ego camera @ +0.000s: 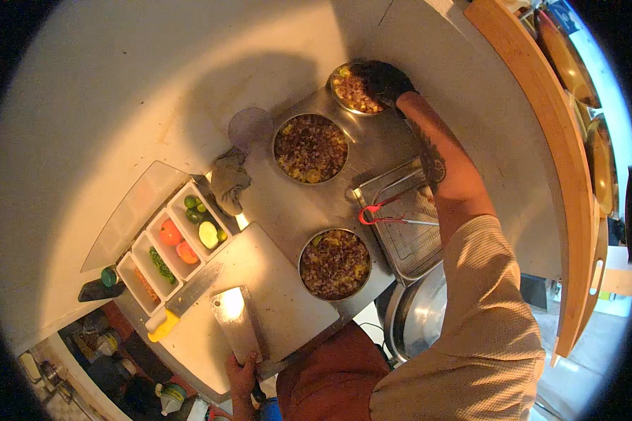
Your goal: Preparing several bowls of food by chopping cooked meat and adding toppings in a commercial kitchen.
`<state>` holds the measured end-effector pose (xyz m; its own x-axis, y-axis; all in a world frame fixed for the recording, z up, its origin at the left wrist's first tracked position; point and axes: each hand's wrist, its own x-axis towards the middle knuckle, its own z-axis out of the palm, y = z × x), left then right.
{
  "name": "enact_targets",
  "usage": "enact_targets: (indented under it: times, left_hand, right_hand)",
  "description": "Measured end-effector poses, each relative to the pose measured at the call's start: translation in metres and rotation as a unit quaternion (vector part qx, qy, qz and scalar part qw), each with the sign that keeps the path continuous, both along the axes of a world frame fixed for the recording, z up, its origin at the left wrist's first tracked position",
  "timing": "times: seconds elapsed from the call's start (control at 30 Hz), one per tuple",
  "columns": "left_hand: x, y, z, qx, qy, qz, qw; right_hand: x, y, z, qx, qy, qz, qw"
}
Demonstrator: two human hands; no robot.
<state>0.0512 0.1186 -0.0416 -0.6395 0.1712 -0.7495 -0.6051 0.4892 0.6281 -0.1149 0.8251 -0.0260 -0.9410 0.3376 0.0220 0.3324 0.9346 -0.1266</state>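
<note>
My left hand (242, 371) grips a cleaver (236, 323) near the base of its broad blade. The blade lies over the white cutting board (289, 300), and its dark handle points toward me. At the far end of the steel counter, my right hand (388, 81), in a black glove, is over the right side of a metal bowl (355, 92) of chopped food. Its fingers are hidden against the dark glove, so their grip does not show. Two similar filled bowls stand closer: one mid-counter (311, 149), the other beside the board (335, 264).
Left of the board, a white-bin condiment holder (175, 244) contains limes, tomatoes and chopped greens. A yellow-and-white-handled knife (181, 302) lies alongside. Red-handled tongs (371, 213) rest across a wire-racked tray (405, 231). A dark cloth (231, 179) and clear round container (250, 126) sit near the wall.
</note>
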Motion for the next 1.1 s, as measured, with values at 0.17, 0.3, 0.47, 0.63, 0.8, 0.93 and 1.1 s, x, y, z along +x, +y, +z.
enact_targets:
  times: [0.17,0.3,0.47,0.63,0.8,0.93,1.1]
  left_hand:
    - [0.009,-0.02,-0.02,-0.038,0.052,-0.013,0.998]
    - [0.005,-0.006,-0.007,0.002,0.109,-0.014,0.994]
    - [0.005,-0.011,-0.012,-0.042,-0.021,0.013,0.999]
    - [0.006,-0.019,-0.012,-0.029,0.022,0.011,0.999]
    - [0.003,-0.006,-0.006,-0.054,0.027,-0.046,0.997]
    - [0.005,-0.014,-0.014,-0.024,-0.014,0.006,1.0]
    - [0.009,-0.014,-0.018,-0.021,0.129,-0.03,0.991]
  right_hand:
    - [-0.018,0.004,-0.008,0.056,-0.057,0.009,0.997]
    - [-0.029,-0.005,0.007,0.089,-0.065,0.049,0.993]
    - [-0.021,-0.01,-0.003,-0.118,0.026,0.077,0.99]
    - [-0.012,-0.031,0.038,-0.166,-0.035,-0.078,0.982]
    - [0.009,0.0,0.039,-0.179,-0.109,-0.083,0.974]
    - [0.017,-0.003,0.008,-0.047,-0.137,0.05,0.988]
    - [0.015,-0.029,0.036,-0.085,-0.169,-0.067,0.98]
